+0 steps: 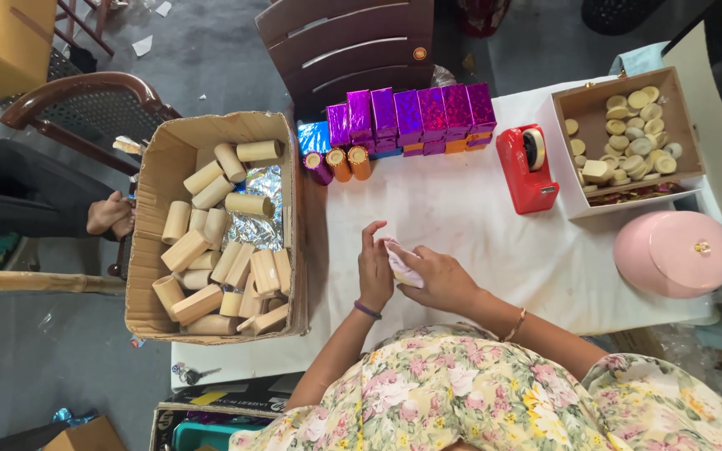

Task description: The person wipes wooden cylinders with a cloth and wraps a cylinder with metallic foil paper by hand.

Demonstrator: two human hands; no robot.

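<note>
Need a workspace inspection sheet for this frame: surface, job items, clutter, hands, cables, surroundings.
Surface: white-covered table, faintly smudged.
Job's things: small pale wrapped piece held between both hands.
Clutter: cardboard box of cardboard tubes; purple foil-wrapped boxes; red tape dispenser; box of round discs; pink lidded container.
Grippers: left hand beside the piece, fingers touching; right hand gripping it.
Cables: nothing seen.
Surroundings: dark chair; another person's foot at left.

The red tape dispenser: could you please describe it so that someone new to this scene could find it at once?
Start at the white-covered table and look along its far side, between the row of shiny purple wrapped boxes and the open cardboard box of round discs. The red tape dispenser stands there, the only glossy red thing on the table.
</note>
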